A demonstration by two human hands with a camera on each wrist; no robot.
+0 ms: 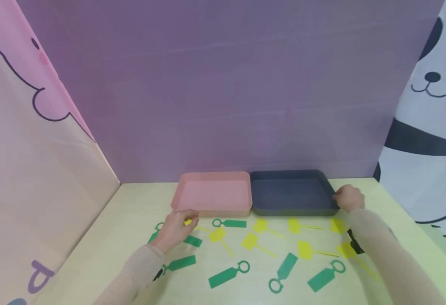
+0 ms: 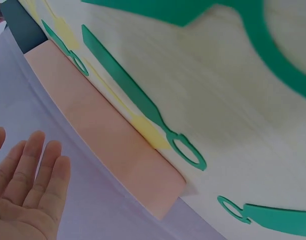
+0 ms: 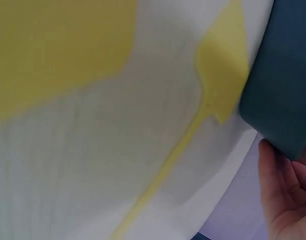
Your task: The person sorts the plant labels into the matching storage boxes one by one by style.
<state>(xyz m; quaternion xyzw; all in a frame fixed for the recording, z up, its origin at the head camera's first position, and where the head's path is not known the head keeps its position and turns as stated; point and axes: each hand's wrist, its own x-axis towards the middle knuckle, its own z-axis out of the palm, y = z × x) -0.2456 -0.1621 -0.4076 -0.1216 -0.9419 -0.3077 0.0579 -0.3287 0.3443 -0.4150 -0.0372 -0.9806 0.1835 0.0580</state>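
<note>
A pink tray (image 1: 214,192) and a dark blue tray (image 1: 293,195) lie side by side at the back of the table. My right hand (image 1: 349,198) pinches the dark tray at its right front corner; the right wrist view shows thumb and fingers about the tray's wall (image 3: 283,80). Near the pink tray's left front corner is my left hand (image 1: 178,228). Its fingers look extended in the left wrist view, apart from the tray's wall (image 2: 108,130), with nothing held. In front of the trays lie flat green tags (image 1: 235,223) with ring ends and yellow tags (image 1: 250,241) with thin tails.
Several more green tags (image 1: 223,277) are spread along the front of the pale table (image 1: 104,258). A purple backdrop (image 1: 223,93) stands behind the trays, and printed cloth panels (image 1: 429,169) flank the table. Some tags are partly hidden by the forearms.
</note>
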